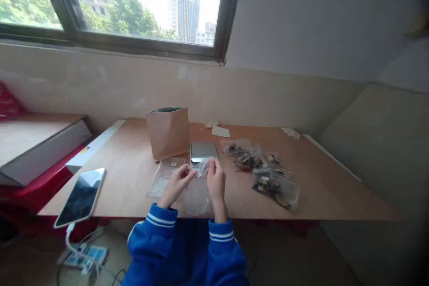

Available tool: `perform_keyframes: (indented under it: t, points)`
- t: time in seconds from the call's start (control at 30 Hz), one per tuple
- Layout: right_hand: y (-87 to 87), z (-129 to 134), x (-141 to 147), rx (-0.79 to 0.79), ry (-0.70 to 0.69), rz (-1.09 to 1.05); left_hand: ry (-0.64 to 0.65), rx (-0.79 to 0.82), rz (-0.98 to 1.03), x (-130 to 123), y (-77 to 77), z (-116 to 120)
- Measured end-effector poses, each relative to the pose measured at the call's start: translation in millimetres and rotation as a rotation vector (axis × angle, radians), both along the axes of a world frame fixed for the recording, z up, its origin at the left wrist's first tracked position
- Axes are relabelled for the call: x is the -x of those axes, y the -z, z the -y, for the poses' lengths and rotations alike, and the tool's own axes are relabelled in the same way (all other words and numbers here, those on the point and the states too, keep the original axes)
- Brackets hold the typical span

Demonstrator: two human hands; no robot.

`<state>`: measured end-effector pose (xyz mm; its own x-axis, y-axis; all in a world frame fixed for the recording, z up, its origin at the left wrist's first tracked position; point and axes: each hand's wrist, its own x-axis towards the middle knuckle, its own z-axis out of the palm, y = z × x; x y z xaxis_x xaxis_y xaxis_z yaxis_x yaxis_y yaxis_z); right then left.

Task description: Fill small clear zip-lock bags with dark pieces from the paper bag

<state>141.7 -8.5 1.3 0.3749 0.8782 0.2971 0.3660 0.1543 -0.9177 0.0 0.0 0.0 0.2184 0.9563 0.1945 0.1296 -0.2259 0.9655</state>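
Between my two hands is a small crumpled clear plastic bag (203,168), held just in front of a flat device with a silvery top (204,148). My left hand (177,183) pinches the bag's left side with thumb and finger. On its right side, the fingers of my right hand (216,181) are closed on the same bag. Below them, a flat clear plastic bag (198,199) lies at the table's front edge. More clear bags (164,178) lie flat to the left. What the held bag contains is too small to tell.
A brown paper bag (169,134) stands open behind my left hand. To the right lie several zip bags of dark and brown pieces (273,183). A phone (82,196) with a white cable overhangs the left front edge. A white card (220,132) lies farther back.
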Motion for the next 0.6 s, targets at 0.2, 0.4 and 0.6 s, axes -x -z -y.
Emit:
perform_keyframes:
  t: [0.2,0.4,0.6]
  points:
    - [5.2,-3.5,8.4,0.026,-0.042,-0.049,-0.16,-0.02,0.109,12.8,-0.2,0.6]
    - [4.1,-3.0,17.1,0.006,-0.028,-0.09,-0.333,0.023,0.222,10.7,-1.6,3.3]
    - [2.9,0.4,11.0,-0.09,0.201,-0.109,-0.045,0.268,0.117,19.5,-2.3,7.9]
